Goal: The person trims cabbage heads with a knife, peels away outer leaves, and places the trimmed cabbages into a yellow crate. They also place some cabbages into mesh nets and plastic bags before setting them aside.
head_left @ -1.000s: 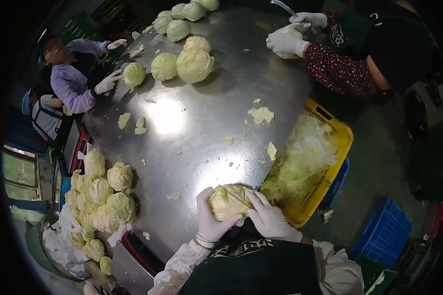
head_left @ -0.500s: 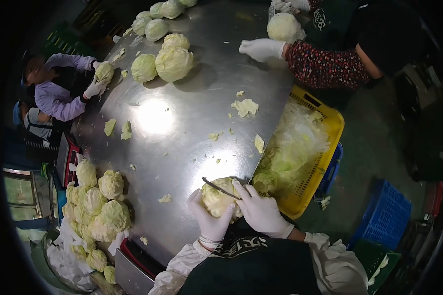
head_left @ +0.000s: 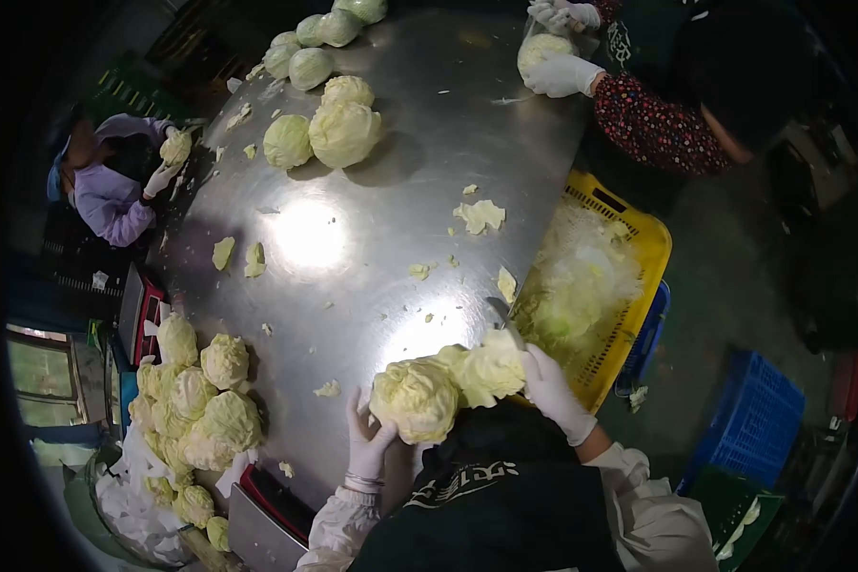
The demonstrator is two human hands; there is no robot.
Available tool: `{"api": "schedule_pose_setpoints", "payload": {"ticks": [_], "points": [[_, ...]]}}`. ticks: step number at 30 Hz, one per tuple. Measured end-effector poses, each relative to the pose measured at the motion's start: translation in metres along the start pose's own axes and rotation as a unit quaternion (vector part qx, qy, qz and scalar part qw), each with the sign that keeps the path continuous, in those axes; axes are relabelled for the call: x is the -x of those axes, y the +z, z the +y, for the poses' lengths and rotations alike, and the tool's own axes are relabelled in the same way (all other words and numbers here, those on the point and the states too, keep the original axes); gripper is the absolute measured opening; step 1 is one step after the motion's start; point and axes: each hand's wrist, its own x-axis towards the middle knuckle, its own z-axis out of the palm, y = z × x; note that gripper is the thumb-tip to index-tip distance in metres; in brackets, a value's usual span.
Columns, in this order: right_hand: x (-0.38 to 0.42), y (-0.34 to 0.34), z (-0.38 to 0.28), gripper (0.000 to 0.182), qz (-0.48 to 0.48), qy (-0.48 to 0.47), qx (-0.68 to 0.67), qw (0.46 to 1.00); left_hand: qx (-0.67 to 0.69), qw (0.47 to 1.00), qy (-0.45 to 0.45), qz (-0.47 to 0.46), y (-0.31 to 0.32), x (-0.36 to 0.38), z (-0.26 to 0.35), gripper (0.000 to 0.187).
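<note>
Head view, looking down over a shiny steel counter [head_left: 372, 229]. At its near edge sits a pale cabbage head [head_left: 415, 398], the landmark for everything else. The person's left hand [head_left: 367, 440], in a white glove, cups the cabbage from the near-left side, fingers spread wide against it, likely to keep the round head from rolling. Just right of the cabbage, the gloved right hand [head_left: 548, 381] has its fingers closed on a bunch of loose outer leaves [head_left: 486, 367]. A knife [head_left: 503, 319] blade shows just above those leaves; I cannot tell how the hand grips it. The leaves are held toward a yellow crate [head_left: 648, 257] of trimmings, right of the cabbage beside the counter edge, probably so the waste falls there.

The cabbage looks compact, yellow-green and crinkled, with pale veins, its outer layer partly stripped.

Left of the cabbage lies a heap of cabbages [head_left: 195, 381]. Far beyond it, a few more heads [head_left: 329, 129] rest on the counter, where two other people in white gloves each handle a cabbage. Leaf scraps [head_left: 479, 214] dot the steel between.
</note>
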Motion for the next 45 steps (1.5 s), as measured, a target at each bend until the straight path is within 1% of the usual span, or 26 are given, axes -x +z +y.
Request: {"api": "schedule_pose_setpoints", "payload": {"ticks": [1, 2, 3, 5, 6, 7, 8, 9, 13, 15, 18, 20, 21, 22, 23, 26, 29, 33, 34, 38, 39, 40, 41, 42, 43, 45], "points": [[0.005, -0.007, -0.003, 0.032, 0.007, 0.061, -0.057, 0.997, 0.002, 1.0, 0.005, 0.006, 0.003, 0.003, 0.008, 0.102], [0.007, -0.016, -0.005, 0.032, 0.015, 0.038, -0.046, 0.998, 0.138, 0.986, -0.084, -0.043, 0.009, 0.007, 0.024, 0.099], [0.011, -0.023, -0.005, 0.032, 0.026, 0.018, -0.038, 0.999, 0.269, 0.943, -0.172, -0.091, 0.013, 0.009, 0.037, 0.096], [0.02, -0.027, -0.004, 0.032, 0.013, 0.003, 0.008, 1.0, 0.27, 0.94, -0.17, -0.12, 0.028, -0.002, 0.027, 0.092], [0.028, -0.024, -0.008, 0.032, 0.041, -0.085, 0.064, 0.993, 0.121, 0.986, -0.078, -0.079, 0.033, -0.017, 0.008, 0.09], [0.037, -0.023, -0.014, 0.032, 0.068, -0.172, 0.122, 0.975, -0.03, 0.999, 0.017, -0.035, 0.041, -0.028, 0.004, 0.087], [0.044, -0.025, -0.023, 0.032, 0.027, -0.121, 0.11, 0.986, -0.029, 0.999, 0.025, -0.038, 0.044, -0.037, 0.008, 0.084], [0.043, -0.027, -0.017, 0.032, 0.03, -0.121, 0.111, 0.986, -0.029, 0.998, 0.026, -0.041, 0.044, -0.043, 0.011, 0.084], [0.021, -0.053, 0.025, 0.038, 0.168, -0.002, 0.072, 0.983, -0.088, 0.987, 0.105, -0.085, 0.044, -0.051, 0.012, 0.089], [0.02, -0.074, 0.031, 0.048, 0.2, -0.069, 0.292, 0.933, -0.119, 0.979, 0.139, -0.095, 0.045, -0.049, 0.012, 0.091], [0.032, -0.063, -0.028, 0.058, 0.164, -0.068, 0.291, 0.94, -0.202, 0.955, 0.146, -0.163, 0.053, -0.049, 0.025, 0.095], [0.036, -0.044, -0.046, 0.063, 0.084, -0.214, 0.273, 0.934, -0.241, 0.944, 0.142, -0.172, 0.055, -0.051, 0.027, 0.098], [0.043, -0.033, -0.06, 0.065, 0.018, -0.193, 0.254, 0.947, -0.243, 0.943, 0.144, -0.175, 0.059, -0.051, 0.029, 0.098], [0.041, -0.022, -0.06, 0.067, -0.001, -0.257, 0.232, 0.938, -0.225, 0.948, 0.138, -0.175, 0.064, -0.049, 0.033, 0.097], [0.042, -0.018, -0.079, 0.065, -0.09, -0.179, 0.232, 0.952, -0.207, 0.954, 0.131, -0.175, 0.069, -0.048, 0.035, 0.097], [0.035, 0.0, -0.084, 0.066, -0.12, -0.193, 0.241, 0.944, -0.136, 0.977, 0.102, -0.131, 0.085, -0.045, 0.031, 0.093], [0.028, 0.01, -0.078, 0.065, -0.153, -0.172, 0.279, 0.932, -0.13, 0.978, 0.123, -0.108, 0.086, -0.049, 0.025, 0.088], [0.016, 0.018, -0.066, 0.06, -0.071, -0.211, 0.299, 0.928, -0.212, 0.957, 0.169, -0.099, 0.085, -0.058, 0.015, 0.086], [0.012, 0.02, -0.067, 0.059, -0.036, -0.244, 0.292, 0.924, -0.182, 0.968, 0.15, -0.089, 0.09, -0.057, 0.017, 0.085], [-0.001, 0.024, -0.071, 0.052, -0.048, -0.216, 0.28, 0.934, -0.113, 0.986, 0.108, -0.063, 0.097, -0.05, 0.02, 0.085], [-0.012, 0.026, -0.063, 0.047, -0.016, -0.193, 0.21, 0.958, -0.113, 0.986, 0.108, -0.063, 0.096, -0.047, 0.017, 0.085], [-0.021, 0.028, -0.057, 0.043, 0.016, -0.17, 0.139, 0.976, -0.253, 0.945, 0.2, -0.058, 0.092, -0.044, 0.014, 0.085], [-0.027, 0.025, -0.055, 0.041, 0.028, -0.175, 0.109, 0.978, -0.386, 0.875, 0.289, -0.052, 0.087, -0.042, 0.009, 0.086], [-0.036, 0.025, -0.046, 0.041, 0.029, -0.159, 0.099, 0.982, -0.309, 0.913, 0.257, -0.073, 0.074, -0.045, -0.004, 0.089], [-0.042, 0.023, -0.035, 0.042, 0.029, -0.142, 0.091, 0.985, -0.309, 0.912, 0.258, -0.073, 0.063, -0.045, -0.009, 0.089], [-0.038, 0.015, -0.023, 0.041, 0.02, -0.093, 0.052, 0.994, -0.169, 0.954, 0.19, -0.156, 0.034, -0.049, -0.011, 0.096]]}}
